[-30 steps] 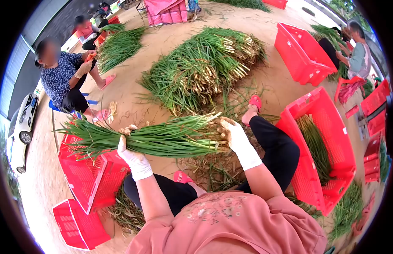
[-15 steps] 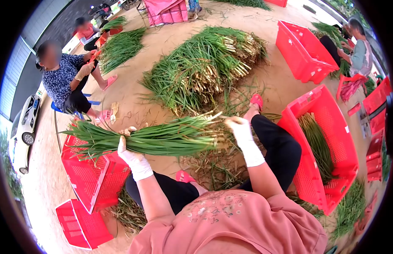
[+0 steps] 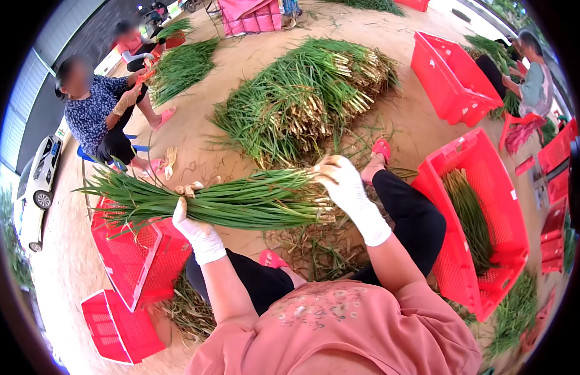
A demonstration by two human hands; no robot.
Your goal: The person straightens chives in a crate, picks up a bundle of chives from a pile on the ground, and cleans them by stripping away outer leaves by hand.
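A thick bunch of garlic chives lies level across my lap, green leaves to the left and pale root ends to the right. My left hand, in a white glove, is closed around its leafy middle, with the thumb in front and fingertips showing behind. At the pale ends, my right hand, also gloved, has its fingers bent down and closed on the upper stems. Its fingertips are partly hidden. Below the bunch, loose dry leaves litter the ground between my legs.
A large heap of chives lies ahead. To my right stands a red crate holding chives; another red crate is beyond it. More red crates stand at left. A seated person works at far left, others farther off.
My right hand has moved slightly left and up over the root ends, and its back now shows more. The left hand keeps its hold, and the bunch has barely shifted.
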